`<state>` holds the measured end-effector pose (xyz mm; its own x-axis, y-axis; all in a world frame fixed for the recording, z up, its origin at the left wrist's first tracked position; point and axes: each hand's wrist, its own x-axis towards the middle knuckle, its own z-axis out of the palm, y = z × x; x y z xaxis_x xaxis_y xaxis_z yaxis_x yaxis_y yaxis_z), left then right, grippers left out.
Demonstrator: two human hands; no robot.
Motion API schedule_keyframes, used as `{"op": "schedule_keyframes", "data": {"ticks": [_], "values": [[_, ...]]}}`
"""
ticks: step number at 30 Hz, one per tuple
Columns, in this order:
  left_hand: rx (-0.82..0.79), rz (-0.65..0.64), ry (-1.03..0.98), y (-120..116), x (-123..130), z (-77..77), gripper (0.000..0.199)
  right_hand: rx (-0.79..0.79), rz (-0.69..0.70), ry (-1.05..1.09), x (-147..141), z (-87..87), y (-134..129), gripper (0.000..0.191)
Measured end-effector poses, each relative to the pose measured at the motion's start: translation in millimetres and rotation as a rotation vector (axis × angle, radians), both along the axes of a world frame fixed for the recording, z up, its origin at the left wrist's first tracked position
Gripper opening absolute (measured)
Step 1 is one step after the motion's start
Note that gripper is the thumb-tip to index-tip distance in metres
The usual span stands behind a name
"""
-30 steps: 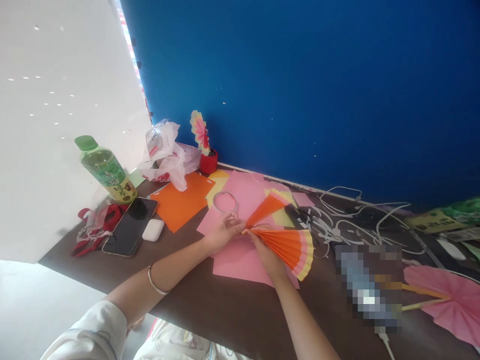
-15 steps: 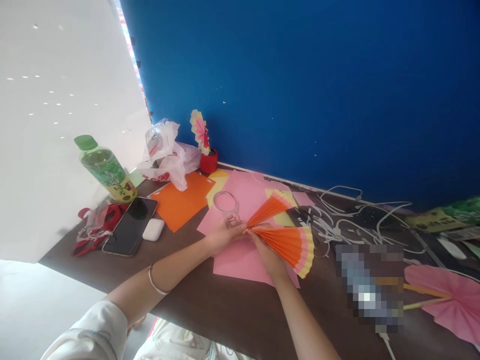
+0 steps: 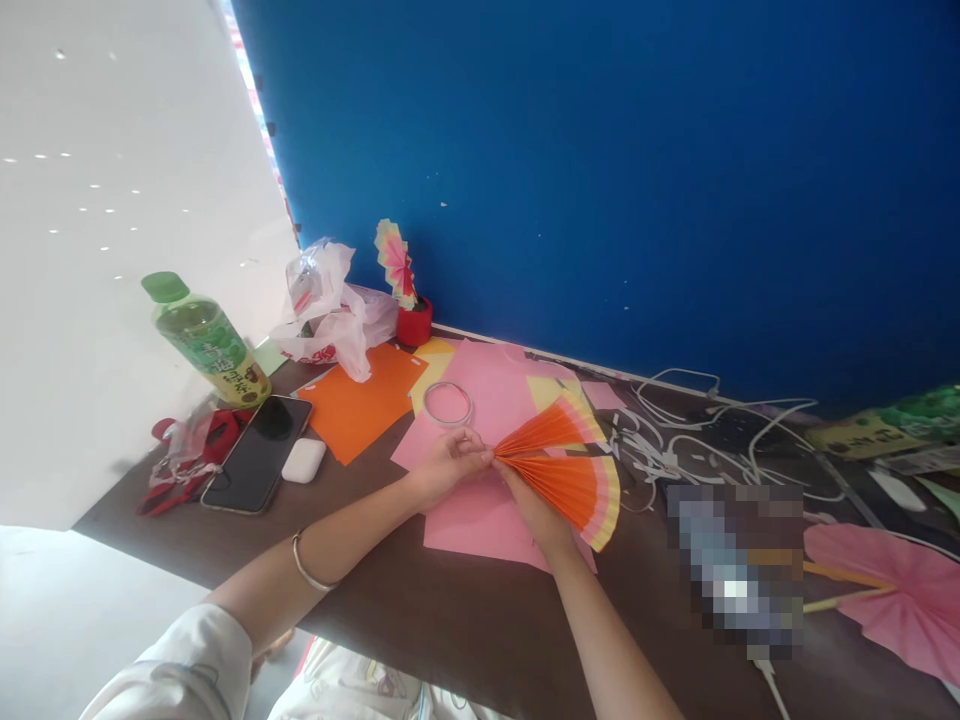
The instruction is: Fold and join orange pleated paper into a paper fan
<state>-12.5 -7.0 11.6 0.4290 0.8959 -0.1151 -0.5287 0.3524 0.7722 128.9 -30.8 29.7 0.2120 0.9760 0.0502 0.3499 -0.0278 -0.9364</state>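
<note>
A pleated paper fan, orange with pink and yellow outer bands, spreads to the right in two sections with a gap between them. My left hand pinches its gathered point with thumb and fingers. From below, my right hand grips the lower section close to that same point, its fingers partly hidden behind the pleats. Pink paper sheets lie on the table beneath both hands. Just beyond my left hand, a roll or ring of tape rests on the pink paper.
Orange paper, a phone, a white earphone case and a green-capped bottle are at left. A plastic bag and red pot stand behind. White cables and a pink paper fan lie right.
The upper section of the fan has opened wider, and the gap between the two sections has narrowed. Both hands keep their hold near the gathered point.
</note>
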Motion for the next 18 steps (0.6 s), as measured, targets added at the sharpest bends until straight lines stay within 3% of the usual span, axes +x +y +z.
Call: {"op": "schedule_keyframes", "data": {"ticks": [8, 14, 18], "values": [[0.036, 0.049, 0.036, 3, -2, -0.6, 0.035, -0.119, -0.025, -0.002, 18, -14.2, -1, 0.03], [0.024, 0.063, 0.031, 5, -3, -5.7, 0.035, 0.025, -0.089, 0.163, 18, 5.4, -4, 0.034], [0.008, 0.095, 0.029, 7, -3, -7.4, 0.034, -0.009, -0.086, 0.297, 12, 13.6, -7, 0.039]]}}
